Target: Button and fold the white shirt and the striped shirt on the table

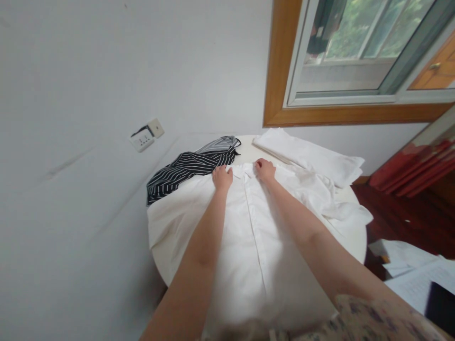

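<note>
A white button-up shirt (256,246) lies spread front-up over a small round white table (357,239), its collar at the far end. My left hand (222,178) rests on the shirt's left collar area with fingers curled down onto the fabric. My right hand (265,169) is closed on the collar just right of the button placket. Both arms stretch forward over the shirt.
A black-and-white striped garment (188,168) lies at the table's far left, against the wall. A folded white cloth (309,154) sits at the far right under a wood-framed window (280,71). A wall socket (145,136) is at left. Papers (412,270) lie on the dark red floor at right.
</note>
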